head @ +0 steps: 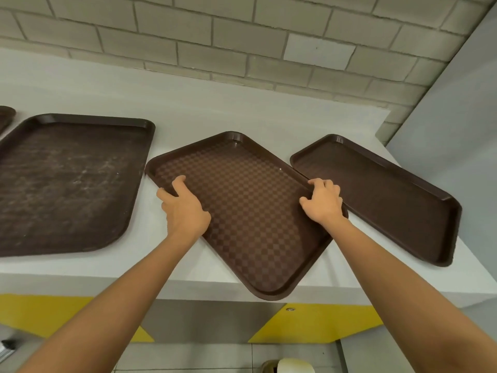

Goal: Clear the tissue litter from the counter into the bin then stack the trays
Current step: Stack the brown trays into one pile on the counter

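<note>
A brown checkered tray [250,211] lies turned diagonally on the white counter [215,111], its near corner jutting past the front edge. My left hand [183,211] grips its left rim, thumb inside the tray. My right hand [322,203] grips its right rim. A large scuffed brown tray [67,184] rests flat to the left. Another brown tray [382,200] lies to the right, almost touching the checkered one. No tissue shows on the counter.
The corner of one more brown tray [6,114] peeks in at the far left. A tiled wall [242,44] backs the counter. Below are a yellow and grey front panel [215,324] and a pale round object [293,366] on the floor.
</note>
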`<state>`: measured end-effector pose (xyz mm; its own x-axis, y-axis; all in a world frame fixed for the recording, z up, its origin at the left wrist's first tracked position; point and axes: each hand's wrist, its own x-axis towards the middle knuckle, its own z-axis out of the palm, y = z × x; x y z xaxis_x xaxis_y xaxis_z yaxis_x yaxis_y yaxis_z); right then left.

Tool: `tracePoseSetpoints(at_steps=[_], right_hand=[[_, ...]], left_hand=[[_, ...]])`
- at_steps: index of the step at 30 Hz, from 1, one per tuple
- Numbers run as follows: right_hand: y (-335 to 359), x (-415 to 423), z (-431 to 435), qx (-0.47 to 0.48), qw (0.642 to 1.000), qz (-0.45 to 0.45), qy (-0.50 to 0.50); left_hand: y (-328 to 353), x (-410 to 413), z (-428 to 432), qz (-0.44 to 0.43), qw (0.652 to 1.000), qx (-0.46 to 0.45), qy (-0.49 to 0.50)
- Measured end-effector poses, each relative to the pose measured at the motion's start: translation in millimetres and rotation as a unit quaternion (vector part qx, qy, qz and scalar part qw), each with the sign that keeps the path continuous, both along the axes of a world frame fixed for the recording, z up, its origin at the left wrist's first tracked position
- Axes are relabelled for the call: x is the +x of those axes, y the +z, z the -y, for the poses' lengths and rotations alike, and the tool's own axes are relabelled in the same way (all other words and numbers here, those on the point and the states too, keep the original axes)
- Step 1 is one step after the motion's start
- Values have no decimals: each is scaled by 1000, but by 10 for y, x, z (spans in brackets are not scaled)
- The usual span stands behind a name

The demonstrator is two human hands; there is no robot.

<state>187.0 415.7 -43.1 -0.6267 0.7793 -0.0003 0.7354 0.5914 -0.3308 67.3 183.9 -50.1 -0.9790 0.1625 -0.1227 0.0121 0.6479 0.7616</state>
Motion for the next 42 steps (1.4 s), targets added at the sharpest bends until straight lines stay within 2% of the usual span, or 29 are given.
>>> tracePoseSetpoints(at_steps=[4, 11, 14, 17, 24, 28, 35, 42], right_hand=[[-34, -26, -31, 29, 999, 19, -7], [-72, -42, -30, 46, 999, 23, -3], [-75, -24, -50, 45, 999, 25, 4], [-52, -35, -64, 31, 999, 30, 6], [-9, -40, -67, 13, 999, 45, 13], [10, -46, -59, 6, 999, 26, 30], [-17, -116, -41, -8, 998, -8, 57], [28, -331, 26, -101, 994, -26, 30]], left_hand=[[11, -12, -27, 35, 998, 31, 38], [73, -43, -22, 39, 992, 93, 72], [123, -55, -11, 78, 985, 119, 99], [123, -72, 14, 112, 984, 106, 90], [105, -62, -39, 110, 983, 92, 114], [176, -131, -61, 101, 978, 118, 142], [232, -339, 143, 84, 972, 172, 136], [280, -450, 367, 103, 965, 218, 102]])
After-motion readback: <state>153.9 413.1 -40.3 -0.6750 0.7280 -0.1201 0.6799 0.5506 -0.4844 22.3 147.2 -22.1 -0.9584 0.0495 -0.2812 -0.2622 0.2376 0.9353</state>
